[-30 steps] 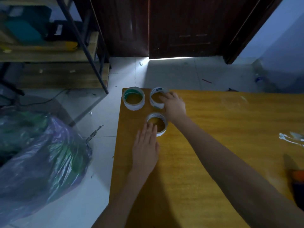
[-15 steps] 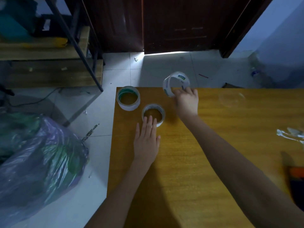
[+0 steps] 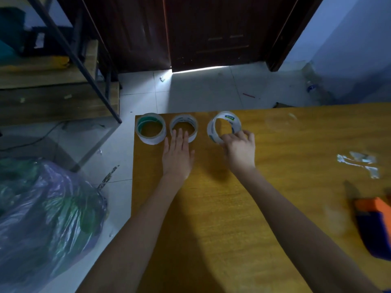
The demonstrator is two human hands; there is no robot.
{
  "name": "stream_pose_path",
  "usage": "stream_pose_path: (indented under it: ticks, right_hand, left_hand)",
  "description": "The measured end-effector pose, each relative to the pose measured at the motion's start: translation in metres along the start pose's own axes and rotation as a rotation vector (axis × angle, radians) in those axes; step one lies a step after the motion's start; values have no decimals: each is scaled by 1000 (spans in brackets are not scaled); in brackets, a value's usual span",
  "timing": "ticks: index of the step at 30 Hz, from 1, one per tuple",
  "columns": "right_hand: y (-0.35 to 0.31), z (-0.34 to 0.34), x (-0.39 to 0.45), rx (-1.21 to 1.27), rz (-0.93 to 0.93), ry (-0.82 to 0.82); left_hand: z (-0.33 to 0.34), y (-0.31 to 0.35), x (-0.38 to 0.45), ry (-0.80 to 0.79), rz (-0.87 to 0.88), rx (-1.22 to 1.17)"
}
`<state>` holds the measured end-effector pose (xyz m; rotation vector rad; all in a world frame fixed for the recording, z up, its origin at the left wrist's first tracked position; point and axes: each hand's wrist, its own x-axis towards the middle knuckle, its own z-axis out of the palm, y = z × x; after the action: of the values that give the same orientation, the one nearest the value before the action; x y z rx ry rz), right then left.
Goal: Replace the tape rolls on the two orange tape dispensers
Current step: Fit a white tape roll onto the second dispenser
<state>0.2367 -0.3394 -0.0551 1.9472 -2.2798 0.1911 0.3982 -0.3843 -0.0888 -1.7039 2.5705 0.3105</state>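
The right hand (image 3: 240,150) is pinching a white-cored roll of clear tape with blue-green print (image 3: 223,126), tilting it on edge above the far part of the yellow wooden bench (image 3: 264,208). The left hand (image 3: 178,155) is lying flat and spread, holding nothing, its fingertips touching a second clear tape roll (image 3: 183,127) lying flat. Just beside that, at the bench corner, a green-cored tape roll (image 3: 150,128) is lying. An orange and dark blue tape dispenser (image 3: 375,225) is sitting blurred at the right edge.
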Motion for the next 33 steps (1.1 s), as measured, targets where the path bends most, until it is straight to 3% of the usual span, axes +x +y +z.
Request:
stream_pose_path:
  ticks: [3,6,8,12,14,16,19,21,33]
  right_hand:
    - [-1,-10,-15,22,-38,48]
    - [0,-20,-40,47,-133,101]
    - [-1,-29,-62,47,-189,125]
    - [6,-41,-108,89,-230,137]
    - [14,-41,-135,217,-107,124]
    - [18,-52,-162,529,219,139]
    - [24,-81,-190,1268,891,137]
    - [38,-88,-210,1494,1114,87]
    - [120,-120,-343,1520,1286,307]
  left_hand:
    - [-23,8,-17,69,-55,-399]
    - [-44,27,-38,-96,-213,-1178]
    - [-49,38,-50,-149,-265,-1398]
    - [-42,59,-72,-138,-205,-1472]
    - [-41,73,-85,-222,-250,-1542]
    - [-42,88,-99,-286,-255,-1587]
    - [-40,113,-118,-362,-217,-1643]
    - [-36,133,-130,-439,-195,-1654]
    - [-16,259,-207,-716,-17,-1493]
